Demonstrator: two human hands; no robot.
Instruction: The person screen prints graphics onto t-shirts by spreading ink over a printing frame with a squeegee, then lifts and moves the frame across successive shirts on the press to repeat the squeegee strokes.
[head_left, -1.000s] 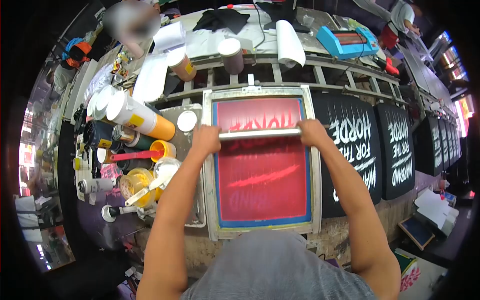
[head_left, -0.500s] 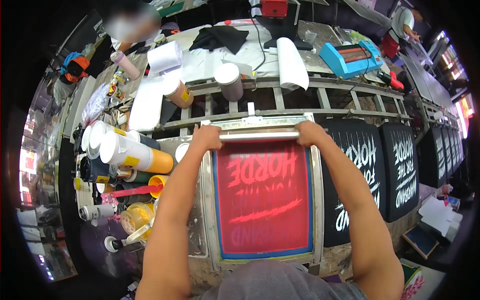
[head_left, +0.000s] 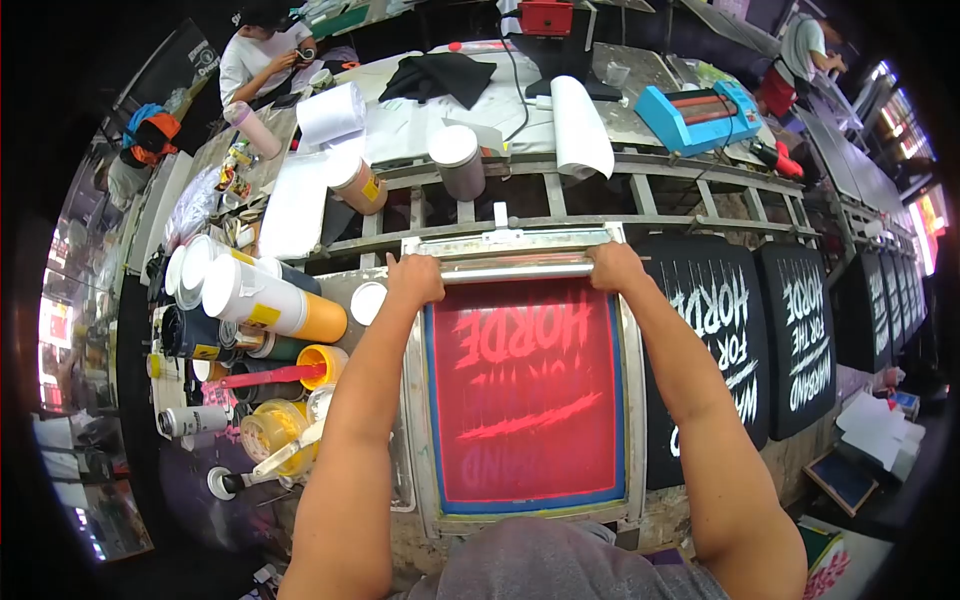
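A screen-printing frame (head_left: 632,430) lies in front of me, its red mesh (head_left: 530,440) edged in blue and showing mirrored lettering, including "HORDE". Across the frame's far end stretches a long squeegee (head_left: 515,271) with a pale bar. My left hand (head_left: 417,277) is closed round the squeegee's left end, and my right hand (head_left: 617,267) grips its right end. What lies under the mesh is mostly hidden. Just right of the frame is a black printed shirt (head_left: 705,300) with white lettering.
Ink tubs crowd the left, among them a white and orange container (head_left: 265,300) and a yellow tub (head_left: 322,366) with a red spatula. A metal rack (head_left: 560,205) runs behind the frame. Another black shirt (head_left: 800,340) lies further right. People work at the back left and back right.
Both hands stay on the squeegee at the far end, with its bar turned slightly. The pale lettering and stroke on the mesh look redder. My view has shifted a little.
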